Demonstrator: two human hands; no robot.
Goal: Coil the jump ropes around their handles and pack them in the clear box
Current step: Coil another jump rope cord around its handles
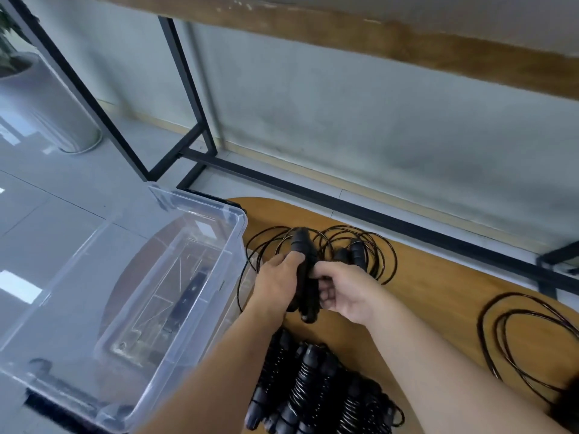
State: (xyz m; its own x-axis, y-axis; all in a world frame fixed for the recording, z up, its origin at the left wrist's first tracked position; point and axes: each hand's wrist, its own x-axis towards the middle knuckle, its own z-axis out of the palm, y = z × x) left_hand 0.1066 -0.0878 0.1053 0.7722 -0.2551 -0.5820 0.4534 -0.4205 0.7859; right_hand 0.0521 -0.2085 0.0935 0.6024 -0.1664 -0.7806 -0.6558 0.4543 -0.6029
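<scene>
Two black ribbed plastic jump-rope handles [304, 277] sit bunched in my left hand [279, 281], my right hand [340, 292] pinching them too, over the wooden table's [438, 296] far edge. Thin black cord [360, 245] looks light, springy, likely to uncoil; grip the stiff handles. Clear plastic box [175, 264] at left: no ropes visible inside. Coiled ropes [313, 380] near edge.

The clear box [175, 277] is transparent, glossy plastic with smooth walls. The jump rope handles [302, 277] gripped in both hands look like matt black plastic or rubber. The cords [379, 258] are thin, black and slightly shiny. The table [438, 296] has a smooth wood-look top with a satin finish. The shelf frame [185, 73] is matt black metal. The floor tiles [47, 214] are glossy grey.
</scene>
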